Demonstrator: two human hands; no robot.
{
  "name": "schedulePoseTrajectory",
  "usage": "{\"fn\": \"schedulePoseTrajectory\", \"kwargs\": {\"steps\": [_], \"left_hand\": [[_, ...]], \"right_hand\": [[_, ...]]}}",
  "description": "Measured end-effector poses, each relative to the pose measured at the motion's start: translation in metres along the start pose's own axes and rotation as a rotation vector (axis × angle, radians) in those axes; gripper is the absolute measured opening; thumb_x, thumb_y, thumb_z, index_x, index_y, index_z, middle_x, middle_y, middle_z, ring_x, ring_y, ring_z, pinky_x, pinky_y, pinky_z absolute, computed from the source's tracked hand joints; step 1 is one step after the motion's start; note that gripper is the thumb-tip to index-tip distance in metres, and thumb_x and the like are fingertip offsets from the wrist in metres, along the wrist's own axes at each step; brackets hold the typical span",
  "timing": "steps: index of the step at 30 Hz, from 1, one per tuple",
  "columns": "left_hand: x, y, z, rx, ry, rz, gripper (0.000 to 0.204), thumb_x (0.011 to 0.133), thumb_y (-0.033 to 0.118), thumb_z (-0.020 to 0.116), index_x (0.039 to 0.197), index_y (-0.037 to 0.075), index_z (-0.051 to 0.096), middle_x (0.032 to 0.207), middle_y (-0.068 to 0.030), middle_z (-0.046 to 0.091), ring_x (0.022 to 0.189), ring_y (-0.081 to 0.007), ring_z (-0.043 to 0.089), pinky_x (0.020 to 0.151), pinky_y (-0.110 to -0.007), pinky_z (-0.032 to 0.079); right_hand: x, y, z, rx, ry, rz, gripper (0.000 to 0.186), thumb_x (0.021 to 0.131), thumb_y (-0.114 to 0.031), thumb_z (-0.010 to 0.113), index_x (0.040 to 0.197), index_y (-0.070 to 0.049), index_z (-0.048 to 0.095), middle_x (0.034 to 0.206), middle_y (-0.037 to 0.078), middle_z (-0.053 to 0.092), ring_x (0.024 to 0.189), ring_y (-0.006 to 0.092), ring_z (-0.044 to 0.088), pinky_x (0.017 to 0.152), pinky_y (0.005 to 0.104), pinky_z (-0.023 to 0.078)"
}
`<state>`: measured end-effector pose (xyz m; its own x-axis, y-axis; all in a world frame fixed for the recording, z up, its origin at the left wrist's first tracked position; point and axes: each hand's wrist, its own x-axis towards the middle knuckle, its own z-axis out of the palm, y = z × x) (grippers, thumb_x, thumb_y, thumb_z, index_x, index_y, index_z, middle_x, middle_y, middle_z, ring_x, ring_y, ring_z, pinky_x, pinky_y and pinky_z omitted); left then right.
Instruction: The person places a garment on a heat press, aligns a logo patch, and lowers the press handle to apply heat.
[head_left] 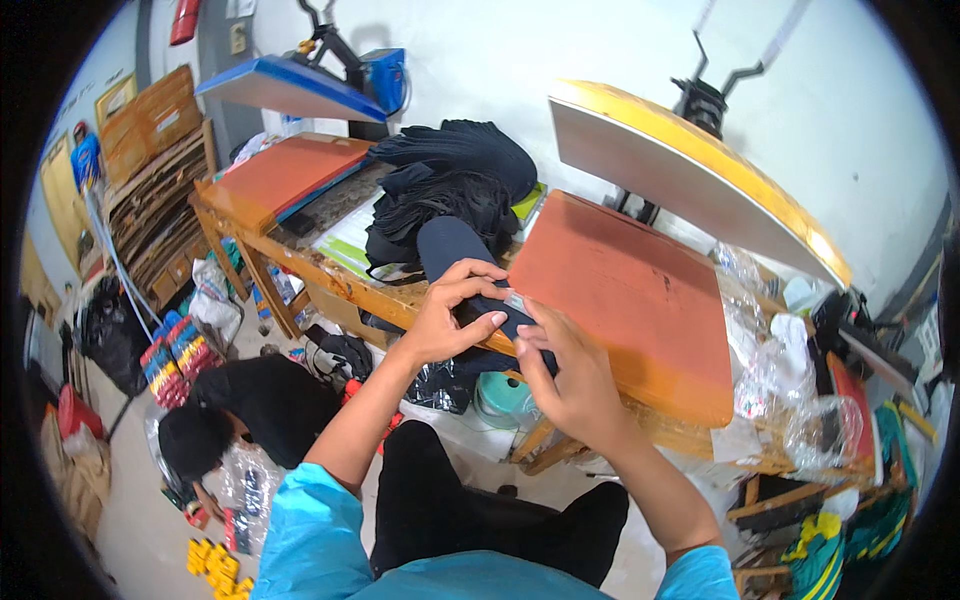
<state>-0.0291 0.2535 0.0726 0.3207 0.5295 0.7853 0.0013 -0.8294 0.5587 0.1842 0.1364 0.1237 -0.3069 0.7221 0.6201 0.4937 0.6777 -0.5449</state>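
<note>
Both hands pinch a dark sock: left hand [447, 318] clasps over its top, right hand [560, 375] fingertips nip its near edge. The sock [450, 250] lies unpressed, just left of the orange press pad [630, 290], with a black pile [450, 175] waiting beyond on the bench [300, 262].

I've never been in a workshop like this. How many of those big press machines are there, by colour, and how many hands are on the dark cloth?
Blue press, lid raised: 1
Yellow press, lid raised: 1
Hands on the dark cloth: 2, left hand and right hand
Total: 4
</note>
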Motion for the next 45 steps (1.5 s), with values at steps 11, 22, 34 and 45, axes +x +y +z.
{"fn": "schedulePoseTrajectory", "kwargs": {"steps": [11, 22, 34, 45], "left_hand": [[0.005, 0.015, -0.002, 0.062, -0.094, -0.117, 0.035, 0.082, 0.014, 0.078, 0.113, 0.002, 0.066, 0.134, -0.0168, 0.062, 0.13, -0.0287, 0.059, 0.114, -0.041, 0.043], [0.01, 0.017, -0.002, 0.094, -0.078, -0.086, 0.039, 0.077, 0.014, 0.082, 0.109, 0.004, 0.061, 0.13, -0.0165, 0.065, 0.123, -0.0318, 0.062, 0.109, -0.04, 0.045], [0.008, 0.019, 0.002, 0.033, -0.038, -0.175, 0.097, 0.077, 0.016, 0.086, 0.151, -0.001, 0.025, 0.127, -0.0221, 0.064, 0.123, -0.0315, 0.065, 0.114, -0.042, 0.047], [0.005, 0.009, 0.0, 0.002, -0.049, -0.142, 0.092, 0.078, 0.016, 0.088, 0.145, 0.0, 0.026, 0.129, -0.0228, 0.063, 0.125, -0.0319, 0.064, 0.114, -0.043, 0.046]], "right_hand": [[0.007, -0.025, 0.005, -0.106, 0.004, 0.1, 0.059, 0.088, -0.006, 0.079, 0.141, 0.01, 0.061, 0.128, 0.028, 0.063, 0.126, 0.0443, 0.062, 0.108, 0.0468, 0.051], [0.013, -0.024, 0.0, -0.037, 0.027, 0.192, 0.06, 0.091, -0.009, 0.078, 0.144, 0.009, 0.058, 0.125, 0.026, 0.065, 0.106, 0.036, 0.073, 0.092, 0.0422, 0.059], [0.033, -0.01, -0.004, 0.014, 0.074, 0.264, 0.025, 0.098, 0.005, 0.068, 0.122, 0.002, 0.073, 0.11, 0.018, 0.071, 0.097, 0.03, 0.076, 0.083, 0.04, 0.06], [0.042, 0.004, 0.0, -0.26, 0.153, -0.057, 0.023, 0.09, 0.006, 0.075, 0.112, -0.001, 0.075, 0.115, 0.011, 0.067, 0.101, 0.0293, 0.071, 0.083, 0.0399, 0.059]]}}
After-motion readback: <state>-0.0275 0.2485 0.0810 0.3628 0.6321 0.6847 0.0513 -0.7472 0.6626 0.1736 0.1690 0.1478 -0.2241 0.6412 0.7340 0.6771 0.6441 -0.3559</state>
